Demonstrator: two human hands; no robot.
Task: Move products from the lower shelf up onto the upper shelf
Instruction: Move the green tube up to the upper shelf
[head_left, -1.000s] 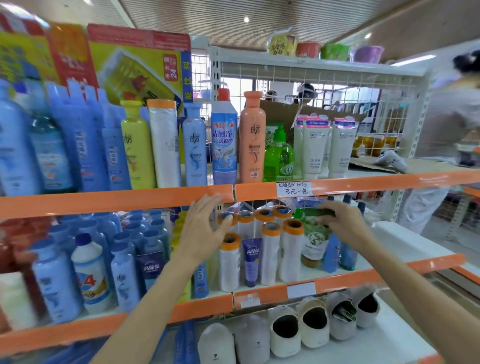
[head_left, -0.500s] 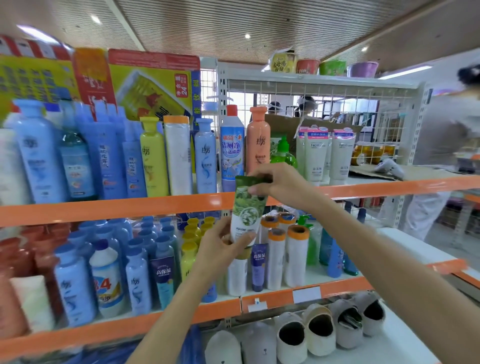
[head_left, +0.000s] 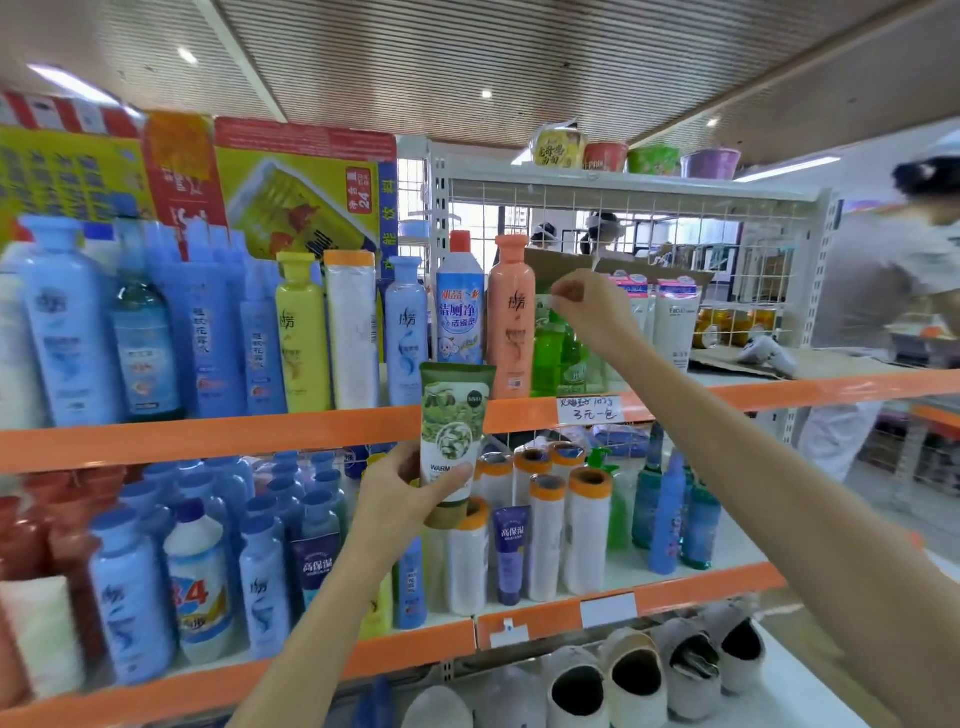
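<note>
Nearest the viewer, the bottom tier (head_left: 779, 691) carries a row of pale slippers (head_left: 634, 675), openings facing forward. Above it, the lower shelf (head_left: 550, 618) holds blue bottles (head_left: 130, 597) at left, white rolls with orange ends (head_left: 589, 530) at centre, a purple tube (head_left: 511, 551) among them, and teal and blue bottles (head_left: 670, 514) at right. The left hand (head_left: 410, 499) grips the green tube (head_left: 453, 436) near its lower end, thumb across the front; the tube stands upright in front of the orange edge of the upper shelf (head_left: 208, 436), its flat crimped end uppermost. The right hand (head_left: 587, 312) is raised over the upper shelf with fingers curled as in a pinch, in front of a green pump bottle (head_left: 550, 358); whether it holds anything cannot be told. Behind, the upper shelf bears a yellow bottle (head_left: 301, 332), a white roll (head_left: 353, 332), a cleaner bottle with red cap (head_left: 460, 306), a peach bottle (head_left: 511, 317) and white tubes (head_left: 675, 322). The top shelf (head_left: 623, 182) holds instant-noodle bowls (head_left: 634, 156). A person (head_left: 893, 291) stands at far right.
</note>
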